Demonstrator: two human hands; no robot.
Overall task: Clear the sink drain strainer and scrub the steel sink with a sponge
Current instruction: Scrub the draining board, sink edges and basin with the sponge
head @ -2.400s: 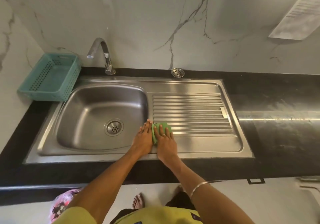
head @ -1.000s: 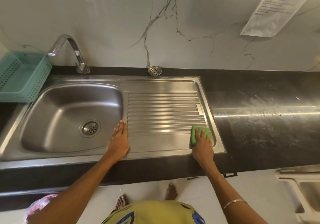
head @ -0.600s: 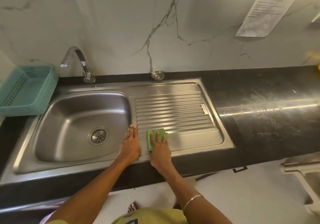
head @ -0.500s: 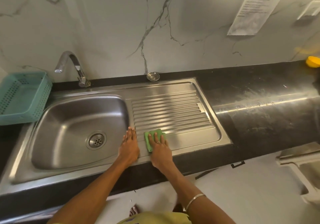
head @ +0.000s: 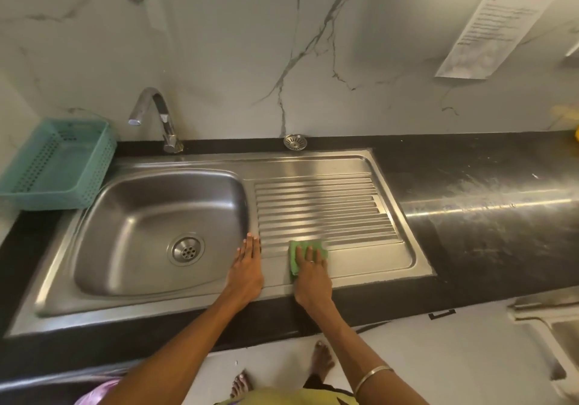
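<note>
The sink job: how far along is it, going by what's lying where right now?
Done, it seems: the strainer sits out on the counter behind the sink, and the drain looks clear. In hand: the right hand presses a green sponge on the drainboard's near edge, the left hand braced flat. Left, probably: the basin.

sponge [head: 305, 255]: near half hidden under the right hand [head: 311, 274]
paper [head: 488, 22]: print too small to read, top cut by the frame
yellow thing [head: 576, 133]: cut by the right edge, cannot tell what it is
basket [head: 59, 166]: left corner cut off
second basin [head: 560, 335]: lower right, blurred and cut off
</note>
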